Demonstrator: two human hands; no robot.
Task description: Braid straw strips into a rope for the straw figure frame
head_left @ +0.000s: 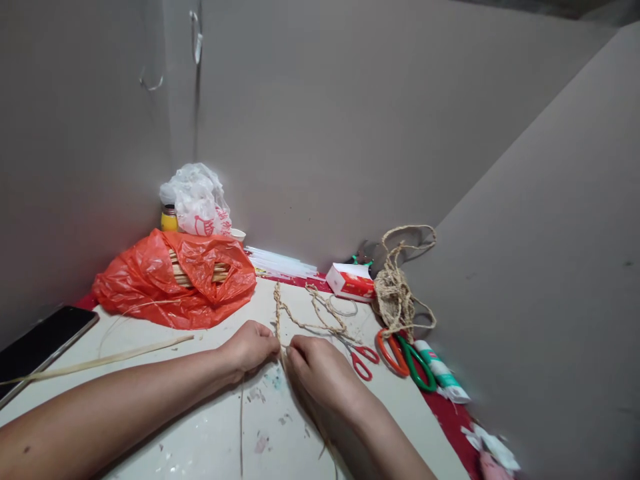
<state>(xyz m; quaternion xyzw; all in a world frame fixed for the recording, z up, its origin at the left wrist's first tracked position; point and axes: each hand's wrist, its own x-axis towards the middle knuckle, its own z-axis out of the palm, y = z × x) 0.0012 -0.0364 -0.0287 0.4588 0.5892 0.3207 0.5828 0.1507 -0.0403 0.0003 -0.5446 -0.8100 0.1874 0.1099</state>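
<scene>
A braided straw cord (278,310) lies on the white board (200,427), and its lower end runs between my hands. My left hand (253,348) is closed, its fingertips pinching the cord's end from the left. Opposite it, my right hand (320,365) is closed with thumb and fingers on the strands. Loose thin strands hang from both hands toward the near edge. From the cord's top a further braided length (317,327) trails to the right. Red-handled scissors (364,357) rest just beyond my right hand, their blades partly under the braid.
At left are a red plastic bag (145,273) of straw bundles, a phone (45,343) and a flat straw strip (125,353). To the right lie a coil of braided cord (395,300), orange and green handles (417,363), a tube (443,373) and a red-white box (351,283). Grey walls enclose the back.
</scene>
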